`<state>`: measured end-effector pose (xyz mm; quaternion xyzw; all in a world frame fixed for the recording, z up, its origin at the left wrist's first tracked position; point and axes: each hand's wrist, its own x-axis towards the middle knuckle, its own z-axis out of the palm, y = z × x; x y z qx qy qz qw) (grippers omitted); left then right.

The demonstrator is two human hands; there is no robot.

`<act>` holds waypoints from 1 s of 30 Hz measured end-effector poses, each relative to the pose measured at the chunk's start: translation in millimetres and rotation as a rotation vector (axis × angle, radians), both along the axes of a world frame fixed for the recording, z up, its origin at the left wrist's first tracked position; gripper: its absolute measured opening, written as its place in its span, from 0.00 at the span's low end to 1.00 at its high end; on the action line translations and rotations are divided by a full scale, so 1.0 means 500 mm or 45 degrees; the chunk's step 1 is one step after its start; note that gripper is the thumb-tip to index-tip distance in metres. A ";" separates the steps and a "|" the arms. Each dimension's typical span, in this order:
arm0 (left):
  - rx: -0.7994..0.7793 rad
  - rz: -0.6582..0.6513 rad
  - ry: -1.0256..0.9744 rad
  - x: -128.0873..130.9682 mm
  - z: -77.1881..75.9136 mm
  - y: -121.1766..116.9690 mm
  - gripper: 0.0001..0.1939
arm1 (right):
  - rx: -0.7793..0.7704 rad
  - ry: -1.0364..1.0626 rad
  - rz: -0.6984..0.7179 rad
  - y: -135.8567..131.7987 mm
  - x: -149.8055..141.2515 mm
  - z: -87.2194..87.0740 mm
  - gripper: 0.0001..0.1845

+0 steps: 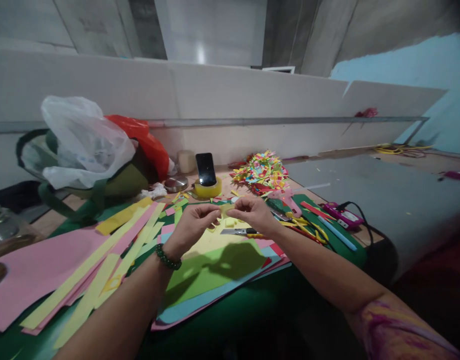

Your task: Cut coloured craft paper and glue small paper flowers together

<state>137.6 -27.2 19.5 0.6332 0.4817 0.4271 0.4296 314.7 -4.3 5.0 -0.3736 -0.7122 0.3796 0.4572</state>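
Above a pile of coloured sheets, my left hand has thumb and fingers pinched together, and a green bead bracelet circles its wrist. Close by, fingertips nearly meeting the left's, my right hand is pinched too. Whatever is between the fingertips is too small to make out; a yellowish patch shows there. Below the hands lie a small yellow piece and a utility knife with its blade out. A green sheet rests on top of blue and pink sheets, with the shadow of the hands falling across it.
Left are long yellow strips and a pink sheet. Behind stand a phone, a tape roll and a heap of colourful scraps. Right are a pink glue gun, yellow-handled scissors and a purple power strip.
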 end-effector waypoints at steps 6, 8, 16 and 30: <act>0.034 -0.024 0.061 0.002 0.001 -0.004 0.15 | -0.244 0.080 0.039 0.004 -0.001 0.001 0.26; 0.045 -0.037 0.080 0.003 0.001 -0.005 0.15 | -0.273 0.081 0.035 0.003 -0.001 0.000 0.26; 0.083 -0.046 0.117 0.002 0.000 -0.005 0.12 | -0.288 0.052 0.033 0.003 0.001 -0.001 0.25; 0.026 -0.147 0.179 0.005 0.005 -0.014 0.10 | -0.102 0.206 0.162 -0.003 -0.002 -0.002 0.17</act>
